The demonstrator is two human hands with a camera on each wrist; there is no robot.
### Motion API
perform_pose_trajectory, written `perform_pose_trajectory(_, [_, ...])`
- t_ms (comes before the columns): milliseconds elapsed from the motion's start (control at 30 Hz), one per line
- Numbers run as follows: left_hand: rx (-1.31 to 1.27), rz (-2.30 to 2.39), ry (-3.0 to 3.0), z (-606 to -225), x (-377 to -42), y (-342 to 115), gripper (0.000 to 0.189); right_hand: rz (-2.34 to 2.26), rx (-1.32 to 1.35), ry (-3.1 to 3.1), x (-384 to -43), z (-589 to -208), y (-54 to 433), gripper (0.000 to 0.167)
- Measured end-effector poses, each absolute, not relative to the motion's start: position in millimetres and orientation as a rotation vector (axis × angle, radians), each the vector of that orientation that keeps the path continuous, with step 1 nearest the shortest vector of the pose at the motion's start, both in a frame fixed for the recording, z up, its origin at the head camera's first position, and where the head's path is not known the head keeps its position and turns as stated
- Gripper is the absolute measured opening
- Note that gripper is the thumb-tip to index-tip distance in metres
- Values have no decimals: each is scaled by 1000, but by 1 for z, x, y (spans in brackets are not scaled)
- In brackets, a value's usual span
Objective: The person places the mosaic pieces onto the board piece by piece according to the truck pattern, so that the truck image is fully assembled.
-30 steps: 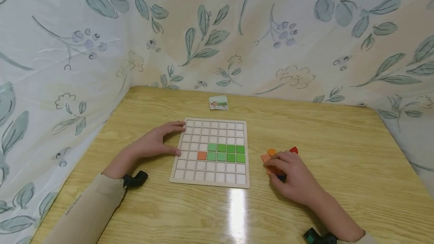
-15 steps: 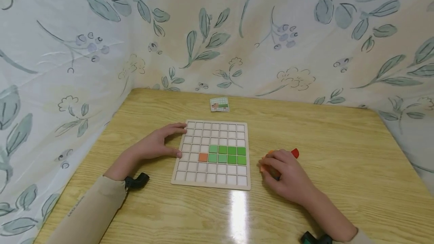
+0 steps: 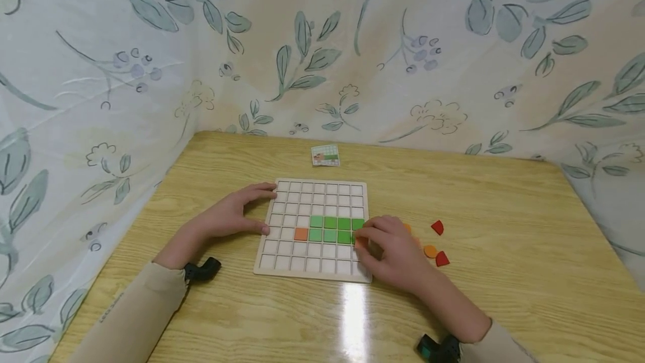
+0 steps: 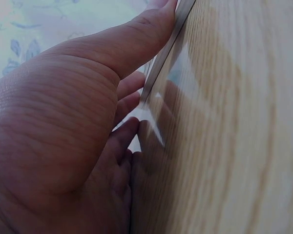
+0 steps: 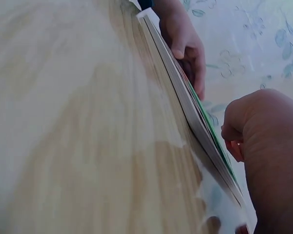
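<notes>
A pale wooden grid board (image 3: 282, 263) lies on the table, with several green square tiles (image 3: 344, 223) in two rows and one orange square tile (image 3: 301, 234) at their left end. My left hand (image 3: 229, 213) rests at the board's left edge, thumb and fingers spread and touching its side. In the left wrist view the thumb (image 4: 141, 36) lies along that edge. My right hand (image 3: 395, 251) pinches another orange tile (image 3: 360, 241) over the board's right side, overlapping the last green tiles in the head view. A bit of this tile (image 5: 236, 151) shows under the curled fingers in the right wrist view.
Right of the board lie two red quarter-round pieces (image 3: 437, 227) and an orange disc (image 3: 430, 251); my right hand partly hides other orange pieces. A small picture card (image 3: 325, 156) lies behind the board. Patterned cloth (image 3: 322, 49) hangs around the table's back and sides.
My right hand has left the loose pieces and moved left to the board's right side, carrying an orange tile. More loose pieces now show. The left hand has stayed at the board's edge.
</notes>
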State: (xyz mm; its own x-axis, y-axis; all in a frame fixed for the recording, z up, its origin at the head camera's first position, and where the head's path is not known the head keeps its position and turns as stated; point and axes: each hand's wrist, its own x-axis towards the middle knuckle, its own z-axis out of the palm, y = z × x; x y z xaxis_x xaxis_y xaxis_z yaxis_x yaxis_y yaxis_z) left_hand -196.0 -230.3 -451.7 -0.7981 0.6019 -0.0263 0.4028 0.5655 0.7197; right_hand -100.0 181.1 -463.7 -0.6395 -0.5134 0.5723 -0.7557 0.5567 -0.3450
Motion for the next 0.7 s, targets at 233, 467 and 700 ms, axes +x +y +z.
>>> perform_pose_trajectory(233, [821,1065,2531,-452,-196,-231,90,783,1092,-2388,-108,-463,159,14])
perform_pose_trajectory(467, [825,1067,2523,-454,-196,-232,90,773,1111,-2362,-117,-464,142,13])
perform_pose_trajectory(700, [834,1067,2524,-454,-197,-232,90,754,1116,-2378,-124,-460,123,11])
